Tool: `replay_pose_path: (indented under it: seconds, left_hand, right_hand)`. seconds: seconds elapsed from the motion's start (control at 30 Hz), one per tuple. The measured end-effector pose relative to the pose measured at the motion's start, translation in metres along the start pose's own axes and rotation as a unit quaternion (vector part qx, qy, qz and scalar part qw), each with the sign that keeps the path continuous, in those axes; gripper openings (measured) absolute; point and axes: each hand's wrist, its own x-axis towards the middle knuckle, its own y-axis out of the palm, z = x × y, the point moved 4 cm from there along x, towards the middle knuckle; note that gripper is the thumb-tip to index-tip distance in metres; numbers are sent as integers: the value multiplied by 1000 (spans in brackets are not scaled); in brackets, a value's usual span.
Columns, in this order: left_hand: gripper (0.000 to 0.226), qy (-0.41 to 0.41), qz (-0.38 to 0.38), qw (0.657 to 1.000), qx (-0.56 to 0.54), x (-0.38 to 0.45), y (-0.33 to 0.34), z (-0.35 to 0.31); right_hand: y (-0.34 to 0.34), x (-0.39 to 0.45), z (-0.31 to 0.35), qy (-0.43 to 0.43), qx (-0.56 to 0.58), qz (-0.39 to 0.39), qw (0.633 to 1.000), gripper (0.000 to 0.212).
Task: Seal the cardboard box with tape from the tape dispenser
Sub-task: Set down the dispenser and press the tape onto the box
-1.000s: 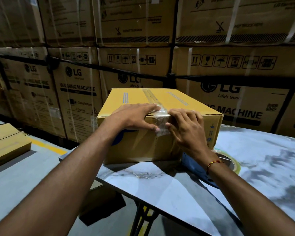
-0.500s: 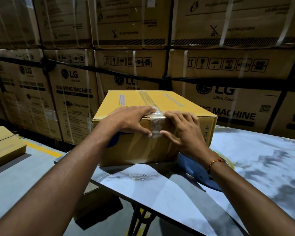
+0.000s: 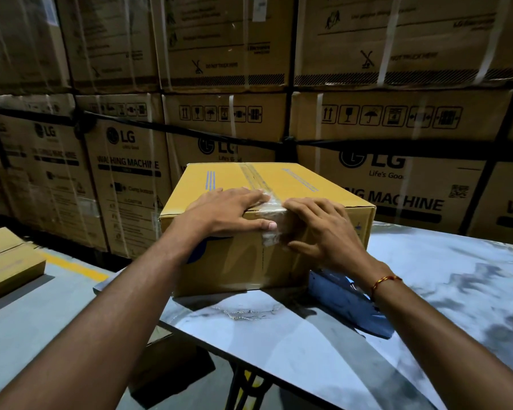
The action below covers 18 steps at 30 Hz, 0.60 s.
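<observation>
While right hand (image 3: 323, 232) hides it, tape dispenser (image 3: 347, 303) shows partly.

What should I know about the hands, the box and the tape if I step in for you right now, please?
Left hand: flat over the near top edge of the yellow-brown cardboard box, thumb on the front face beside the tape.
Right hand: open, fingers pressing the clear tape strip's end onto the front face.
The box sits on the pale marbled table. The blue tape dispenser lies beside it, under the right wrist.
Done: tape runs along the top seam and over the near edge.
Left: finish smoothing; the far end is hidden.
</observation>
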Motion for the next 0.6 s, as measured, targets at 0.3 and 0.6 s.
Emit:
replay_pose_path:
  seconds: [0.3, 0.6]
  left_hand:
    - [91, -40, -55, 998, 15, 4, 4, -13]
    - [90, -40, -60, 993, 90, 1, 4, -26]
  right_hand:
    - [-8, -2, -8, 28, 95, 11, 995, 56]
    - [-10, -5, -37, 91, 156, -56, 982, 37]
